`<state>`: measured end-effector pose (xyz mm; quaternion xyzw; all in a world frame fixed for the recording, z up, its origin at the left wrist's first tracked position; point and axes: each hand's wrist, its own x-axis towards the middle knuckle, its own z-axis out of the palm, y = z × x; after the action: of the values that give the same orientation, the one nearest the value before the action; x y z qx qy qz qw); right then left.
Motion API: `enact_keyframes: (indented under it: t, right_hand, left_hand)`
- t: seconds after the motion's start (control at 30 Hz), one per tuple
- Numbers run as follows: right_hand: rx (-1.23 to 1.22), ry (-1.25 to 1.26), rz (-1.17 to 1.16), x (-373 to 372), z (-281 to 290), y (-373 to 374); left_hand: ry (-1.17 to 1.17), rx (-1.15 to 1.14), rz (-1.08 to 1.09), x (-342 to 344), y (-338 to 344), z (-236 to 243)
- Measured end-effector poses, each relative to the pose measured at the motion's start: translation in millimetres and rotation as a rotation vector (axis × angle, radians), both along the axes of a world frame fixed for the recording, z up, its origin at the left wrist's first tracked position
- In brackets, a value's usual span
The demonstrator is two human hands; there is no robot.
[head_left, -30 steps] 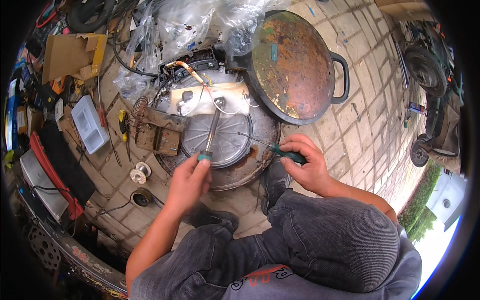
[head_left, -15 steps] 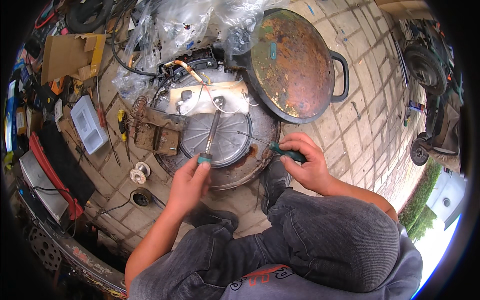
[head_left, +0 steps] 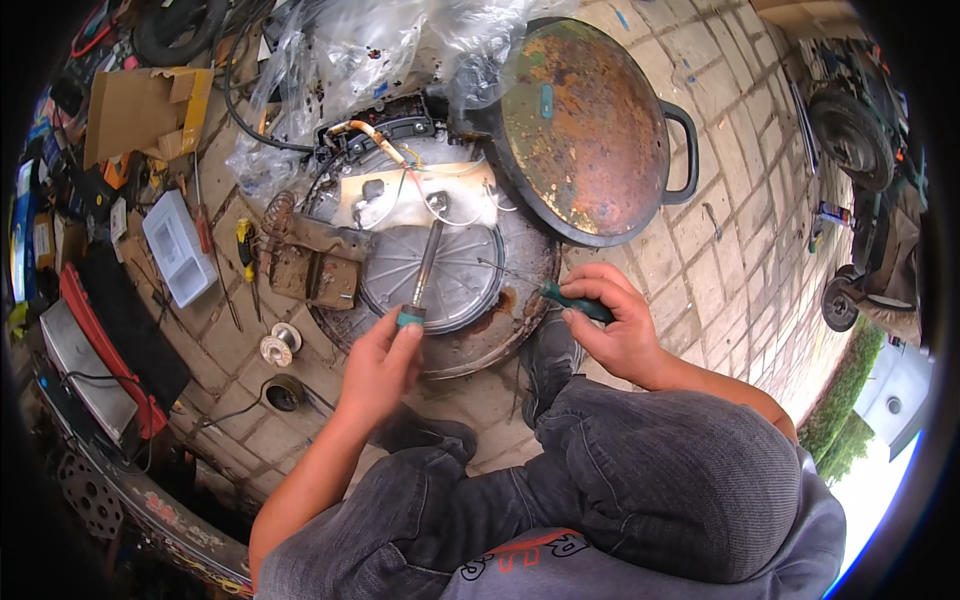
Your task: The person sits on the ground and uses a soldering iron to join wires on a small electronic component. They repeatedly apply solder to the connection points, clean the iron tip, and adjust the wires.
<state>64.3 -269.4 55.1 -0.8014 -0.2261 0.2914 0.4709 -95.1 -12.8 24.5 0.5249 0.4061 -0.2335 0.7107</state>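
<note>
Packages noted: flattened brown cardboard box (head_left: 140,110), upper left on the paving, one flap bent up along its right edge. Just right of it and along the top, crumpled clear plastic bag (head_left: 370,55), partly draped over the open round appliance and touching the rusty pan's upper left rim. Below the cardboard, small rectangular translucent white plastic case (head_left: 178,248), lying flat, tilted. Far left rim: a blue-and-yellow carton or packet (head_left: 30,215), too distorted to tell apart. One small pale blue-green oblong label (head_left: 546,100) on the rusty pan's underside. No screens or signs made out.
</note>
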Motion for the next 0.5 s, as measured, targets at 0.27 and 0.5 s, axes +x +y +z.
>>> enact_keyframes:
  t: [0.27, 0.5]
  right_hand:
    - [0.009, -0.233, 0.040, 6.1, -21.9, 18.2]
    - [0.001, -0.329, 0.081, 14.1, -39.0, 34.2]
  left_hand:
    - [0.003, -0.020, 0.017, 0.5, -0.2, -0.4]
    - [-0.005, -0.039, 0.033, -0.7, 1.3, -2.4]
